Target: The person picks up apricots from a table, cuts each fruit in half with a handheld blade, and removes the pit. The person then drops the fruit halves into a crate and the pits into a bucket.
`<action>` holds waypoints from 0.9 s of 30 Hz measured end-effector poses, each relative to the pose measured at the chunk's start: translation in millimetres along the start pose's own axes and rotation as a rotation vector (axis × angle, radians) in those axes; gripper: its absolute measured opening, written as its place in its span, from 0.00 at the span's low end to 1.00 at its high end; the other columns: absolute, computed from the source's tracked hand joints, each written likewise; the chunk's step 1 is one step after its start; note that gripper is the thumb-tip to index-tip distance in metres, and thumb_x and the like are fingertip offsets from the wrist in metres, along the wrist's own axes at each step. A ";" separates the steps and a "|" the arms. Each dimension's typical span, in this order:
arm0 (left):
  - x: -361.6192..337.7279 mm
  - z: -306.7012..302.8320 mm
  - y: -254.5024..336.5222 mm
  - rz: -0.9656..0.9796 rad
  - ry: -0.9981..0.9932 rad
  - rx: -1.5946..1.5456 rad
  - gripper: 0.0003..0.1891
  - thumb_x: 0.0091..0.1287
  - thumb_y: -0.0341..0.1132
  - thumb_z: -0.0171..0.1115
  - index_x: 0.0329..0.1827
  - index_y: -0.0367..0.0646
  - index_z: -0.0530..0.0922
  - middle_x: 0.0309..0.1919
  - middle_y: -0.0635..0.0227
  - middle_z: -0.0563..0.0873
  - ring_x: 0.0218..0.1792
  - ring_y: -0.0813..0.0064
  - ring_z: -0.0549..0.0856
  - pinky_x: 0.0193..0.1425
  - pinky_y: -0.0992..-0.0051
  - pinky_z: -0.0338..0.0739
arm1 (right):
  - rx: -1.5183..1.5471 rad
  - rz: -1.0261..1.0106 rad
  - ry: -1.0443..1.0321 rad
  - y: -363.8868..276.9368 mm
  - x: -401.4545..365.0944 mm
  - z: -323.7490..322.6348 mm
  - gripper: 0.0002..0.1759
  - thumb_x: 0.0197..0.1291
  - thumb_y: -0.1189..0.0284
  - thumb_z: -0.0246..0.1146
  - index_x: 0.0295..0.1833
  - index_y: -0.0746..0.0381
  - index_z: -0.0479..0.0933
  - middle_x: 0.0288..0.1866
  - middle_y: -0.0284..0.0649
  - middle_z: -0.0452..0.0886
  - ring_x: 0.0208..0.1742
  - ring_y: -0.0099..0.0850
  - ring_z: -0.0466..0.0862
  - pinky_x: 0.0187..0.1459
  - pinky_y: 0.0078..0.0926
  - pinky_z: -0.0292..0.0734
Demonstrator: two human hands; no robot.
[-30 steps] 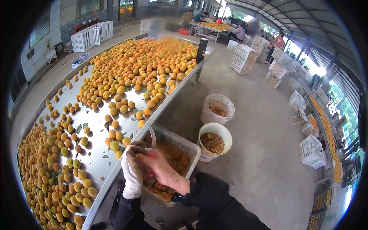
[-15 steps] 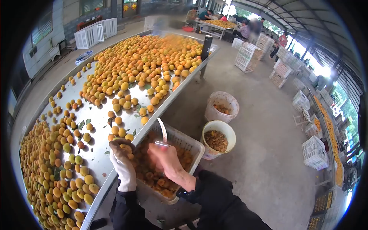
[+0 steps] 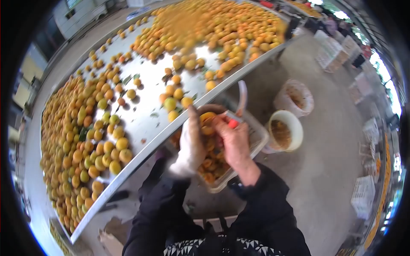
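My left hand (image 3: 191, 143), in a white glove, holds an orange apricot (image 3: 207, 117) above a white plastic crate (image 3: 258, 137). My right hand (image 3: 232, 138) is bare and grips a small knife with a red handle (image 3: 233, 123), its pale curved blade (image 3: 242, 96) pointing up. The two hands meet at the fruit, over the crate of cut apricot halves (image 3: 209, 164). Black sleeves cover both my arms.
A long metal table (image 3: 141, 115) piled with apricots (image 3: 81, 128) runs along the left. Two white buckets (image 3: 287, 130) (image 3: 297, 97) stand on the concrete floor right of the crate. Stacked white crates (image 3: 363, 194) line the far right.
The view has swung down and tilted. My gloved left hand has brought an apricot from the table edge to my right hand, and both hands now work together over the crate.
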State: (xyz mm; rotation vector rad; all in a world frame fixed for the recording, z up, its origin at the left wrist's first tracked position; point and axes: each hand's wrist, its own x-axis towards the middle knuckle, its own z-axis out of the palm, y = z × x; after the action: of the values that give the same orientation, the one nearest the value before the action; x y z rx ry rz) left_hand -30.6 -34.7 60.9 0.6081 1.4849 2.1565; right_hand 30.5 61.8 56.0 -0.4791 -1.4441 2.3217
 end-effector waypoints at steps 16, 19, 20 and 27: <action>3.7 -18.1 -4.9 -0.187 0.305 -0.300 0.32 0.77 0.63 0.39 0.43 0.40 0.77 0.32 0.68 0.83 0.34 0.79 0.84 0.33 0.83 0.78 | 0.336 -0.334 -0.168 -30.9 10.3 -0.2 0.15 0.72 0.63 0.60 0.36 0.62 0.74 0.15 0.27 0.62 0.15 0.16 0.59 0.20 0.20 0.55; -4.5 -10.9 -8.6 -0.208 0.159 -0.321 0.30 0.77 0.62 0.40 0.42 0.41 0.77 0.31 0.69 0.82 0.32 0.79 0.83 0.30 0.84 0.75 | 0.377 -0.504 -0.293 -31.5 9.3 4.9 0.15 0.73 0.63 0.58 0.37 0.63 0.73 0.15 0.26 0.61 0.15 0.16 0.57 0.20 0.20 0.53; -6.7 -3.7 -7.4 -0.163 0.181 -0.253 0.31 0.78 0.60 0.38 0.40 0.40 0.78 0.30 0.70 0.81 0.31 0.81 0.81 0.34 0.82 0.75 | 0.375 -0.539 -0.272 -32.0 7.6 7.9 0.15 0.73 0.63 0.58 0.37 0.63 0.73 0.15 0.27 0.61 0.15 0.16 0.57 0.21 0.20 0.53; -17.3 9.0 -18.1 -0.045 0.164 0.011 0.21 0.78 0.48 0.43 0.46 0.37 0.75 0.33 0.67 0.80 0.33 0.79 0.78 0.41 0.77 0.74 | 0.183 -0.639 -0.301 -35.0 3.3 12.7 0.17 0.75 0.59 0.51 0.37 0.59 0.69 0.15 0.24 0.55 0.16 0.17 0.55 0.23 0.22 0.54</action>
State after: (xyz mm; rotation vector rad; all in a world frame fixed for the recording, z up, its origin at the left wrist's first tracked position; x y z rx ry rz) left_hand -9.4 -32.4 45.0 0.4061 1.5799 2.2093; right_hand 26.0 67.8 92.6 0.3571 -1.2438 2.0098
